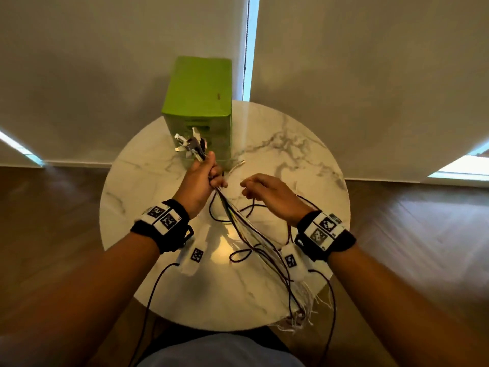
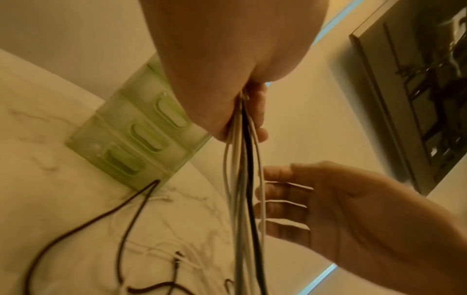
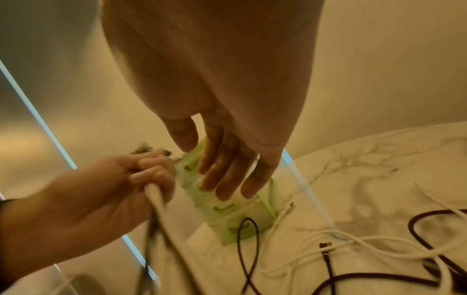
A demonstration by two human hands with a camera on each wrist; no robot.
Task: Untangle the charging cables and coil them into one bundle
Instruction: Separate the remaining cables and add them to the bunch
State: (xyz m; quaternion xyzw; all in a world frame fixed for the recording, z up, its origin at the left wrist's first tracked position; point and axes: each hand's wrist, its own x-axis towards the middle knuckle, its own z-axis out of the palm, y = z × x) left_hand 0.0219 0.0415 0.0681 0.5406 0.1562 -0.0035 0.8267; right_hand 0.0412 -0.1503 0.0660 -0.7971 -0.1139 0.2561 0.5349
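Cables (image 1: 239,229) are mostly gathered: our left hand (image 1: 202,181) clenches one end of the bunch, plugs (image 1: 190,144) sticking up by the green box (image 1: 198,102). Right hand (image 1: 270,194) hangs released just beside the strands, holding nothing. Rest trails across the marble table (image 1: 304,154) and over its near edge, some dark loops still crossed. We judge untangling partly done; coiling not started.

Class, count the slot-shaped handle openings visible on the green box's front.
4: stacked in a column down the green box front, lowest nearest the table; the right hand may hide more.
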